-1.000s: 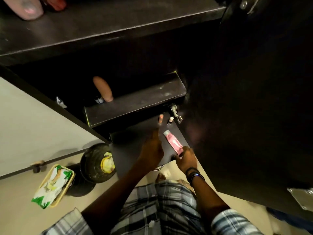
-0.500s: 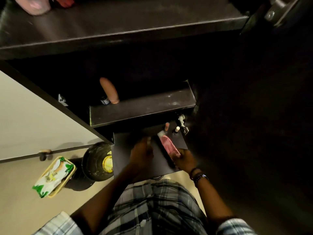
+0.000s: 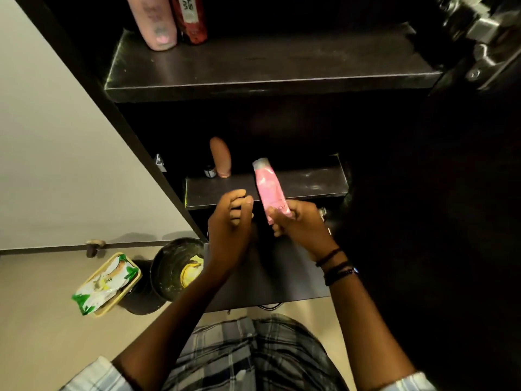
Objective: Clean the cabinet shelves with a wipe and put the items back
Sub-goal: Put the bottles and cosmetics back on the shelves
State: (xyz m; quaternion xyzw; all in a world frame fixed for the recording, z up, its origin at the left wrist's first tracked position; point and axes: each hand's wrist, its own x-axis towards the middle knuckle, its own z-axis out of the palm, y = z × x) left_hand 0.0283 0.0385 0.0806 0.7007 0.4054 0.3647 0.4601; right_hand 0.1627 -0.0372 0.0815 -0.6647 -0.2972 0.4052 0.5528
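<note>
My right hand [image 3: 300, 224] grips the lower end of a pink tube [image 3: 270, 187], holding it upright in front of the middle shelf [image 3: 310, 184]. Beside it, my left hand [image 3: 229, 221] hovers with fingers loosely curled and nothing in it. A brown bottle [image 3: 220, 157] and a small dark jar [image 3: 210, 171] stand at the left of the middle shelf. On the upper shelf [image 3: 282, 66] stand a pink bottle [image 3: 153, 21] and a red bottle [image 3: 189, 18]. The lowest shelf [image 3: 282, 280] lies under my hands. A pack of wipes [image 3: 105, 283] lies on the floor at the left.
A dark round bin [image 3: 174, 269] with yellow scraps inside stands on the floor beside the cabinet's left side. The open cabinet door [image 3: 451, 221] fills the right, with a metal hinge [image 3: 479, 32] at the top. A white wall is at the left.
My right hand has lifted the pink tube from the lowest shelf up to the middle shelf's level. My left hand rose with it. The view tilted up, showing the upper shelf's bottles.
</note>
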